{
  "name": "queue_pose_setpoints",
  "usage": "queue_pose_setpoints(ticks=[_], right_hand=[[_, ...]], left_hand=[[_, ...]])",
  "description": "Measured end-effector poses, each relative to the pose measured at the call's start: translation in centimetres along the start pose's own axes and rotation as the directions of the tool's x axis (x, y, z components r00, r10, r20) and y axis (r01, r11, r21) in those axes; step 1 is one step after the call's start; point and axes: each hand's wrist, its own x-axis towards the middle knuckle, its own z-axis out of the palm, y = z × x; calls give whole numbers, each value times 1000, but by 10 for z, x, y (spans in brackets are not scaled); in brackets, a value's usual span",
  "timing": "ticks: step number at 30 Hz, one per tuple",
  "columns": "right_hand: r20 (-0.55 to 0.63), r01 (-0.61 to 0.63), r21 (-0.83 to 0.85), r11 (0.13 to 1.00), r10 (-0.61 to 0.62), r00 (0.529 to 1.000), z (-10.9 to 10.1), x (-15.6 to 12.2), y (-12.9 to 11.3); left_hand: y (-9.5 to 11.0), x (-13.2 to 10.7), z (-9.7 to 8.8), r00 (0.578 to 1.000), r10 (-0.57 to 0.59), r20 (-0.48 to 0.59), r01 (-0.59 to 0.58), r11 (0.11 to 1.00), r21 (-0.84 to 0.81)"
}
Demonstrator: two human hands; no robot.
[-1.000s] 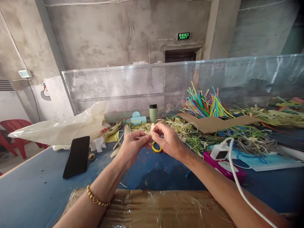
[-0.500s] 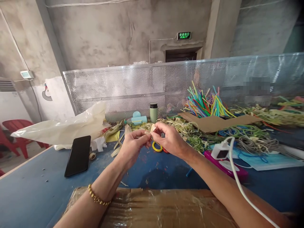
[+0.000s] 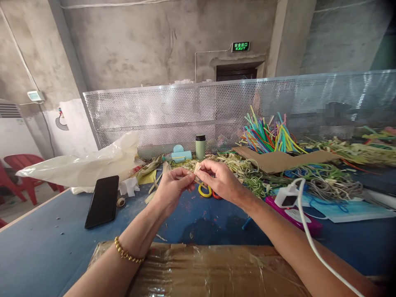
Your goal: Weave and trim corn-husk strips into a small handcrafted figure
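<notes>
Pale strip point(image 3: 197, 168) | left hand point(image 3: 171, 190), right hand point(image 3: 220, 181): both pinched shut on it | stage, judged: mid-handling, held above worktop point(image 3: 46, 247), not set down beside strip heap point(image 3: 256, 181)

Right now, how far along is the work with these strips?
Possibly done: a few pale strips lie loose beside the left hand. In hand: the left hand and the right hand together pinch one beige strip. Left: the tangled heap behind the right hand looks large, so probably most is not yet handled.
</notes>
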Motion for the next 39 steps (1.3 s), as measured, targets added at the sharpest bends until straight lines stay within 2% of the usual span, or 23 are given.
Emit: queue_pose_setpoints(ticks=[4, 8, 12, 16, 21, 26, 34, 39], right_hand=[[-60, -7, -113, 994, 1, 998, 2, 0, 3], [-71, 10, -182, 983, -23, 997, 0, -1, 2], [-70, -2, -156, 988, -9, 998, -2, -1, 0], [-114, -58, -100, 993, 47, 992, 0, -4, -4], [-160, -56, -109, 992, 38, 986, 3, -9, -4], [-158, -61, -91, 994, 46, 986, 3, -7, 0], [-170, -16, -130, 991, -6, 985, 3, -6, -1], [-165, -7, -151, 989, -19, 986, 4, -4, -2]], left_hand=[[-2, 0, 2, 1000, 4, 5, -4, 1000, 10], [-2, -1, 4, 1000, -11, 25, 12, 1000, -5], [0, -2, 4, 999, 2, 36, -3, 1000, 10], [1, -5, 3, 995, -6, 98, -1, 998, 67], [-3, -7, -1, 997, -3, 76, -18, 963, 268], [-1, -2, -4, 993, 24, 118, -62, 941, 332], [3, -1, 2, 998, -44, 43, 37, 987, 155], [6, -3, 1, 994, -84, 67, 80, 995, 63]])
